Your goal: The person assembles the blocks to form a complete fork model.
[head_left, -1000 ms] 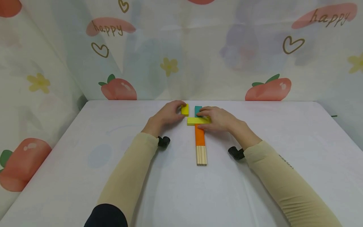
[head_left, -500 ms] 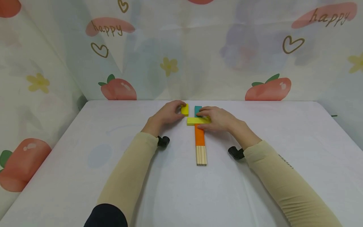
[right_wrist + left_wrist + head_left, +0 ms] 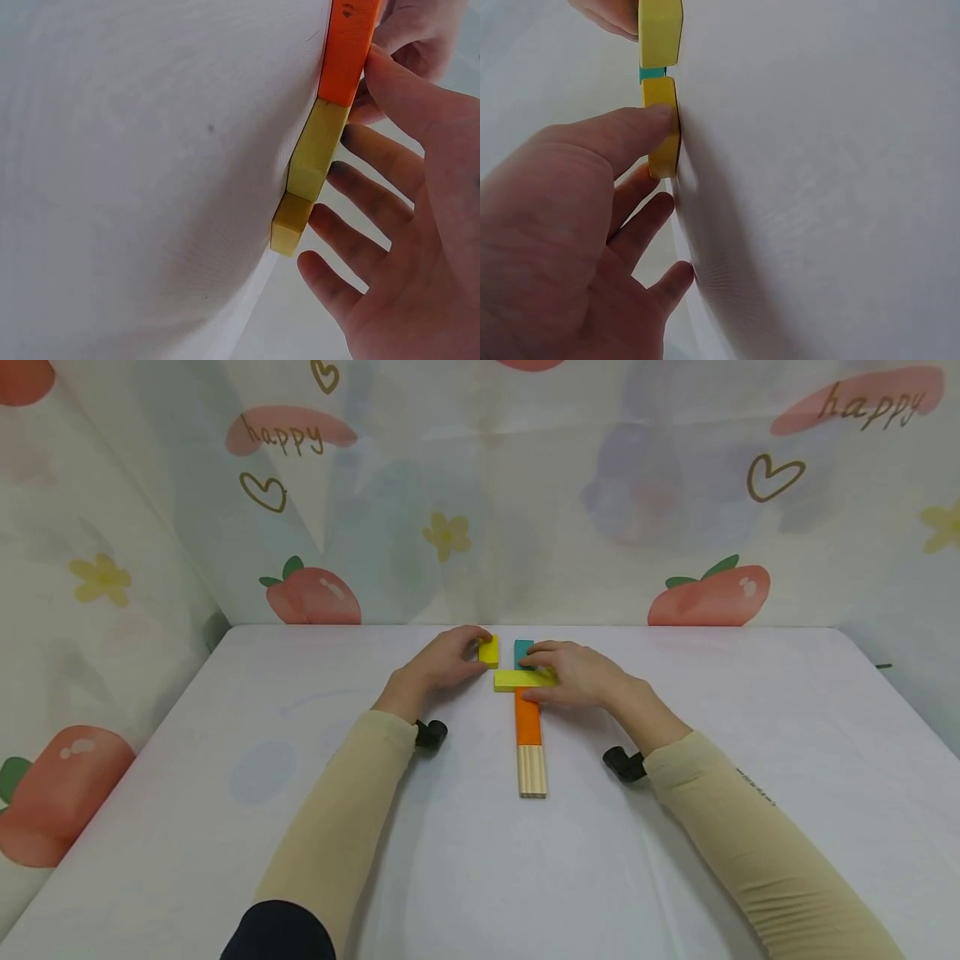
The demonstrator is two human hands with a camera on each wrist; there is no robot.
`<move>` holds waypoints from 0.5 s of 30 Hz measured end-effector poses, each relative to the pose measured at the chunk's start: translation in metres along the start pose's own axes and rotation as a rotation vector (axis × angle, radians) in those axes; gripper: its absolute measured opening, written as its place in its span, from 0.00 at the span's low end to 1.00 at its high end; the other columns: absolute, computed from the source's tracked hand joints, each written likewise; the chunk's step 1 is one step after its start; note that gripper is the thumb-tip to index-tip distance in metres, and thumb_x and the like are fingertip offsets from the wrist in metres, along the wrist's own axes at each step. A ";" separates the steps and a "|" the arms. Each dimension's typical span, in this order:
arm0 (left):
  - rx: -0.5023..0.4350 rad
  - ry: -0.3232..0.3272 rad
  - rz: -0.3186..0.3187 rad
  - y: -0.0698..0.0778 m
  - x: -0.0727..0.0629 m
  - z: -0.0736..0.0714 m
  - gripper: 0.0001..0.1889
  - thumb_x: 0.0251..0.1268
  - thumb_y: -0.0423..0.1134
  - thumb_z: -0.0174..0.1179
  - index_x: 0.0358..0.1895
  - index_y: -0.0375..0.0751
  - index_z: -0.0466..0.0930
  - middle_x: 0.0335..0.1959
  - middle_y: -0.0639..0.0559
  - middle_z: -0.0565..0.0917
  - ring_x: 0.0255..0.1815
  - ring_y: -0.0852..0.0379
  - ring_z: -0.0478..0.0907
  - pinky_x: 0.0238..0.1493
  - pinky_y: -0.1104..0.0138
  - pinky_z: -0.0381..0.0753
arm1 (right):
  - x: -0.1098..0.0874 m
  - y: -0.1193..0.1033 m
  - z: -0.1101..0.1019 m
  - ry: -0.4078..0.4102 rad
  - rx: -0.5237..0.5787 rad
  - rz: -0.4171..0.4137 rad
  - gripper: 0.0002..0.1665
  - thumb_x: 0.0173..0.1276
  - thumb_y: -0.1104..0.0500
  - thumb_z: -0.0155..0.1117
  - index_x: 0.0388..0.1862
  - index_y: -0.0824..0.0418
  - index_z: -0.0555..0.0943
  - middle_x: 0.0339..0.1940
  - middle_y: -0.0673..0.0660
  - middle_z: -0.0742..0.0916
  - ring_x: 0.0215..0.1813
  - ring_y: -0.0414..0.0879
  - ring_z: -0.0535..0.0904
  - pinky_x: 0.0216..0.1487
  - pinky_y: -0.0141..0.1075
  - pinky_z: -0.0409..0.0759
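Note:
My left hand [image 3: 450, 657] pinches a small yellow block [image 3: 489, 652] standing near the table's back edge; in the left wrist view the thumb presses that block's side. My right hand [image 3: 581, 675] reaches over the right half of a lime-yellow crosswise block [image 3: 507, 681]. Its thumb touches the orange block [image 3: 528, 722], and its fairly straight fingers rest along the blocks. A teal block [image 3: 522, 653] lies behind the crosswise one, partly under the fingers. In the right wrist view a darker yellow block [image 3: 289, 225] sits past the lime-yellow end, by the fingertips.
A plain wooden block [image 3: 532, 771] continues the line nearer me from the orange one. Everything sits on a white-covered table [image 3: 465, 860]. A printed cloth [image 3: 525, 527] rises right behind the table's back edge.

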State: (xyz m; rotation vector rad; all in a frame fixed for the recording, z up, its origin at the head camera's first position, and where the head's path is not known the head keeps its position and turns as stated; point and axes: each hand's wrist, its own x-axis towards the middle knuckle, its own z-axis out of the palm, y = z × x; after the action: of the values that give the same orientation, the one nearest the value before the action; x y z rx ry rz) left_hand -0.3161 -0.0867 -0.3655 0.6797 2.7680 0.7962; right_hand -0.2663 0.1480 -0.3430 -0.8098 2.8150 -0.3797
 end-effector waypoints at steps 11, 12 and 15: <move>-0.012 -0.016 -0.012 0.003 -0.002 0.001 0.26 0.73 0.39 0.62 0.71 0.41 0.71 0.72 0.49 0.71 0.74 0.51 0.62 0.76 0.61 0.56 | 0.000 0.000 0.000 -0.005 0.002 0.009 0.36 0.71 0.42 0.65 0.71 0.59 0.75 0.75 0.64 0.70 0.75 0.63 0.62 0.72 0.59 0.61; -0.014 -0.014 -0.011 0.003 -0.002 0.001 0.26 0.72 0.39 0.62 0.70 0.41 0.71 0.72 0.49 0.71 0.74 0.51 0.62 0.76 0.61 0.56 | 0.001 0.000 0.000 -0.004 0.001 0.010 0.36 0.71 0.42 0.65 0.71 0.59 0.75 0.75 0.64 0.70 0.75 0.63 0.62 0.72 0.59 0.61; -0.014 -0.008 -0.006 0.004 -0.003 0.001 0.26 0.72 0.39 0.63 0.70 0.41 0.71 0.72 0.49 0.71 0.74 0.51 0.62 0.76 0.61 0.56 | 0.001 0.000 0.000 -0.005 0.003 0.011 0.36 0.71 0.42 0.65 0.71 0.59 0.75 0.75 0.63 0.70 0.75 0.63 0.62 0.72 0.59 0.61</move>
State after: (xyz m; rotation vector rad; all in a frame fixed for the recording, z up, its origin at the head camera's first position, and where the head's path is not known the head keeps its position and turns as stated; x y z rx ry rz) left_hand -0.3118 -0.0846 -0.3640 0.6698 2.7534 0.8087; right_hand -0.2668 0.1475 -0.3433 -0.7930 2.8131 -0.3795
